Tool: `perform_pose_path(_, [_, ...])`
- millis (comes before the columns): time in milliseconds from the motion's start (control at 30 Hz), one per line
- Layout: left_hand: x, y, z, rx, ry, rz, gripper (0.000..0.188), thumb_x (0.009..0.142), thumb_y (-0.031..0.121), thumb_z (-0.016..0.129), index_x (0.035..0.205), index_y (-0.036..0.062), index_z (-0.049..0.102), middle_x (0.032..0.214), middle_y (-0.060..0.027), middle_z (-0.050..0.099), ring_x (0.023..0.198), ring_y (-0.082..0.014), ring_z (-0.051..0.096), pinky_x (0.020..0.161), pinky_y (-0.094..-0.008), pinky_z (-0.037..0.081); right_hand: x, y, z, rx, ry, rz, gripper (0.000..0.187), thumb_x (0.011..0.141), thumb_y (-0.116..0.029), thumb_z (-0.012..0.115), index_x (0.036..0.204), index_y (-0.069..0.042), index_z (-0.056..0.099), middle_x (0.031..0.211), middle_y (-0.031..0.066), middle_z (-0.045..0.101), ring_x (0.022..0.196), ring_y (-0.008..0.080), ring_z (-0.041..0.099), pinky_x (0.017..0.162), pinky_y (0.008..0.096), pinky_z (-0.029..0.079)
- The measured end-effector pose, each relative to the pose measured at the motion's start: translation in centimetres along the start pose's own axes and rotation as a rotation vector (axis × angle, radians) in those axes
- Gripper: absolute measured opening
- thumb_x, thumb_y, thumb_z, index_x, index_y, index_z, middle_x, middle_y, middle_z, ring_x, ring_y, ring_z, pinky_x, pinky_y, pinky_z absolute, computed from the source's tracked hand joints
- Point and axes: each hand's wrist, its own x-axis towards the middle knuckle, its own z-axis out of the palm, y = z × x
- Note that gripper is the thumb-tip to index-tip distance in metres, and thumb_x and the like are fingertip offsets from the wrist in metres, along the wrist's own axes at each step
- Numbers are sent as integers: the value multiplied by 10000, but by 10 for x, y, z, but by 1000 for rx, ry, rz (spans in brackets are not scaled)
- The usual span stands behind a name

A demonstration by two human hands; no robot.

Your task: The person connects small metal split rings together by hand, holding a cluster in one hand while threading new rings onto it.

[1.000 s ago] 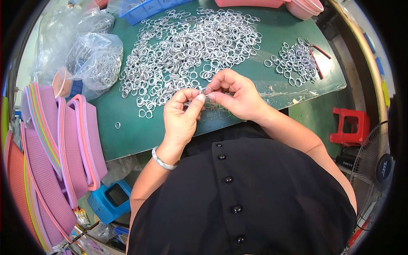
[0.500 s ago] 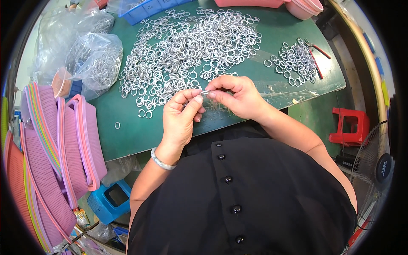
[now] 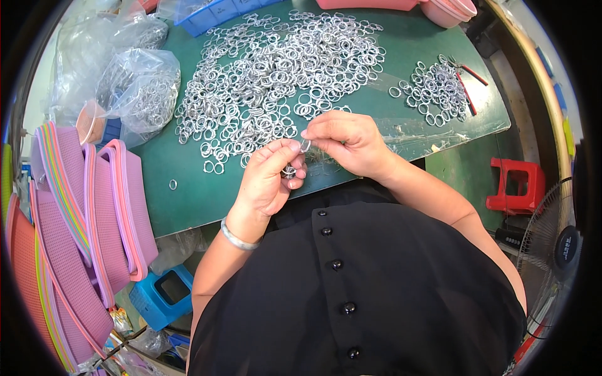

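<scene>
Above the table's near edge, my two hands meet. My right hand (image 3: 348,141) pinches a small silvery metal ring (image 3: 306,146) between thumb and forefinger, and the ring stands on edge. Just left of it, the thumb and forefinger tips of my left hand (image 3: 266,178) come close to that ring; whether they touch it I cannot tell. Curled fingers of the same hand hold several more metal rings (image 3: 288,171) against the palm. Beyond the hands a broad heap of similar rings (image 3: 276,75) spreads over the green table (image 3: 182,203).
A smaller ring pile (image 3: 436,94) lies at right beside red-handled pliers (image 3: 467,91). One loose ring (image 3: 173,185) lies at left. Clear plastic bags (image 3: 147,94), purple baskets (image 3: 119,207) and a blue tray (image 3: 219,14) flank the table. A red stool (image 3: 517,186) and a fan (image 3: 552,244) stand right.
The pinched ring has turned from nearly flat to on edge. My left hand has rolled slightly, so the rings in its palm now show. The table's piles look unchanged.
</scene>
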Motion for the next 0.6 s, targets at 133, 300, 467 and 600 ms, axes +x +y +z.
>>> perform_pose_path(133, [0,0,4,-54,21,-17,63,813,105,548,783,51,537,641,-15,499,558,-111,483,439,-197,346,-3,4,1,46,-4,55,174,714,45,591,872,-27,611,807,72,606,731,163,593,635,242,462])
perform_pose_path(300, [1,-2,4,-36,42,79,51,803,96,561,798,52,535,633,-17,504,560,-112,490,451,-201,357,-8,3,3,324,-27,330,158,775,24,553,926,4,591,829,43,609,756,106,574,668,228,459])
perform_pose_path(467, [2,-4,3,-18,64,157,42,795,82,571,804,55,539,629,-19,519,569,-113,508,461,-203,370,-10,5,1,520,-109,550,143,815,-11,530,944,20,582,816,34,603,760,80,560,681,213,455])
perform_pose_path(600, [2,-5,7,6,104,205,40,793,78,575,806,56,544,632,-19,528,568,-112,512,463,-203,376,-8,-2,-1,641,-132,622,135,812,-35,547,932,8,589,784,31,599,720,67,549,656,202,447])
